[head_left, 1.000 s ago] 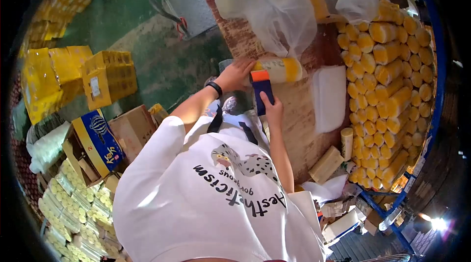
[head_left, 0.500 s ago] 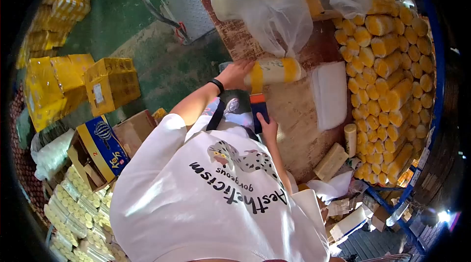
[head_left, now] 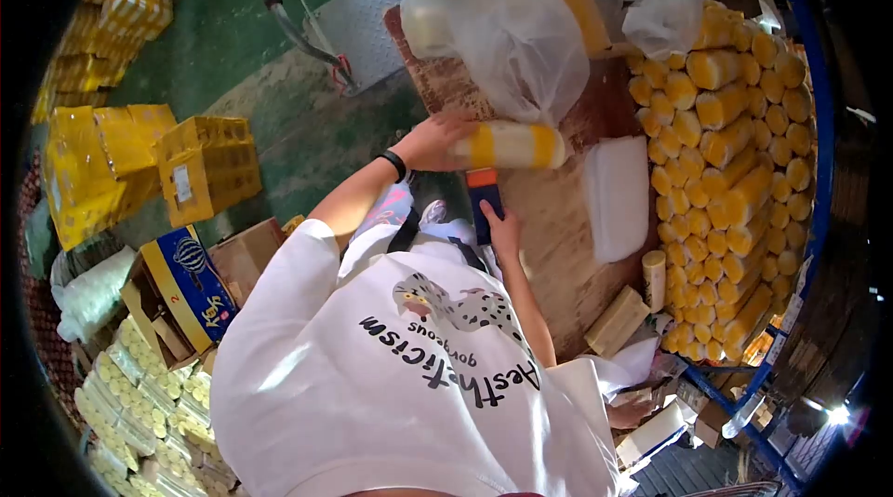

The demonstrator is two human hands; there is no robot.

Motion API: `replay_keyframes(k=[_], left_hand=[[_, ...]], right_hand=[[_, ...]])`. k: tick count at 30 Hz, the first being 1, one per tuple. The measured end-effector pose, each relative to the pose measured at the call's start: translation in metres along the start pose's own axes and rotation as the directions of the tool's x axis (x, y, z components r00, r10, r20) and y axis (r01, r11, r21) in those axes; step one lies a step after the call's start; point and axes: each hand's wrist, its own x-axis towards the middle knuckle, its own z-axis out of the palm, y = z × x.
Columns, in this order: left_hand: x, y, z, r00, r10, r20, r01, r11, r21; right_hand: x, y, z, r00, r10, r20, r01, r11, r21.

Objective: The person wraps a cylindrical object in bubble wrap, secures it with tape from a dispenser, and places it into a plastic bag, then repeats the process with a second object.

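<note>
Grip: our left hand [head_left: 437, 141] is closed over the left end of the banded roll [head_left: 516, 144]; our right hand [head_left: 503, 229] is wrapped round a blue-and-orange tool [head_left: 483, 207].

Roll lies at the left edge of the worn brown board [head_left: 553, 260], long axis nearly left-right across our view, free end pointing right toward the stacked rolls. Tool runs nearly perpendicular to it, orange end up at the roll's near side; we can't tell if they touch.

Containers: clear plastic bag [head_left: 535, 27] sits just beyond the roll, contents unclear to us. Blue rack [head_left: 819, 171] at right holds stacked yellow-ended rolls [head_left: 730, 185], most with ends facing us. Blue-and-yellow carton [head_left: 197, 278] at left is open, brown pieces inside. Below it, pale rolls [head_left: 139, 418] in clear wrap. Yellow-taped box [head_left: 206, 168] looks closed, so we can't see in.
</note>
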Motion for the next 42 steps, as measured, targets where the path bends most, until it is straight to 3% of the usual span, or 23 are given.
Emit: replay_keyframes(k=[2,5,8,11,14,17,18,20,22,24,25,28,31,36,38,40,42], left_hand=[[-0.006,0.005,-0.002,0.989,0.136,0.054,-0.142,0.982,0.126],[-0.005,-0.001,0.044,0.997,0.066,-0.035,-0.045,0.909,0.413],[0.002,0.020,0.022,0.993,-0.026,0.114,-0.017,0.934,0.357],[-0.012,0.040,0.034,0.993,-0.106,0.048,0.102,0.992,0.076],[-0.026,0.064,0.038,0.977,-0.188,0.102,0.192,0.981,-0.025],[-0.033,0.060,0.056,0.983,-0.184,-0.022,0.186,0.979,0.088],[-0.032,0.064,0.051,0.986,-0.163,0.042,0.157,0.980,0.125],[-0.029,0.073,0.028,0.978,-0.131,0.164,0.096,0.975,0.203],[-0.026,0.083,0.031,0.986,-0.104,0.130,0.082,0.982,0.168],[-0.027,0.087,0.054,0.992,-0.118,0.048,0.108,0.977,0.183],[-0.025,0.086,0.060,0.989,-0.149,-0.015,0.150,0.986,0.077],[-0.021,0.090,0.062,0.967,-0.255,0.001,0.254,0.966,-0.054],[-0.024,0.090,0.067,0.978,-0.211,0.008,0.210,0.977,0.035],[-0.026,0.083,0.066,0.976,-0.218,-0.015,0.218,0.975,-0.032],[-0.027,0.081,0.065,0.977,-0.213,-0.004,0.212,0.976,-0.048],[-0.026,0.081,0.065,0.975,-0.223,0.017,0.223,0.972,-0.070],[-0.026,0.081,0.067,0.979,-0.202,-0.010,0.201,0.978,-0.048]], right_hand=[[0.002,0.003,0.002,0.997,0.074,0.038,-0.074,0.997,0.007],[-0.005,-0.021,-0.002,0.990,0.120,0.067,-0.124,0.991,0.057],[-0.013,-0.019,-0.012,0.988,0.124,0.087,-0.136,0.979,0.151],[-0.016,0.024,-0.026,0.988,0.121,0.092,-0.136,0.973,0.184],[-0.029,0.010,-0.064,0.979,0.126,0.159,-0.152,0.976,0.157],[-0.022,-0.011,-0.083,0.956,0.217,0.198,-0.209,0.976,-0.060],[-0.020,-0.014,-0.086,0.945,0.246,0.213,-0.224,0.967,-0.123],[-0.010,0.015,-0.084,0.955,0.190,0.227,-0.180,0.982,-0.063],[-0.014,0.001,-0.093,0.947,0.197,0.255,-0.175,0.979,-0.107],[-0.029,-0.026,-0.113,0.942,0.194,0.274,-0.228,0.969,0.098],[-0.038,-0.040,-0.123,0.939,0.191,0.284,-0.253,0.947,0.199],[-0.058,-0.062,-0.147,0.923,0.216,0.317,-0.337,0.851,0.403],[-0.068,-0.048,-0.146,0.927,0.202,0.315,-0.318,0.868,0.381],[-0.075,-0.033,-0.131,0.945,0.163,0.283,-0.272,0.870,0.410],[-0.068,0.001,-0.115,0.955,0.161,0.249,-0.198,0.971,0.133],[-0.058,0.019,-0.100,0.950,0.175,0.260,-0.168,0.985,-0.047],[-0.038,0.053,-0.066,0.991,0.051,0.127,-0.036,0.993,-0.112]])
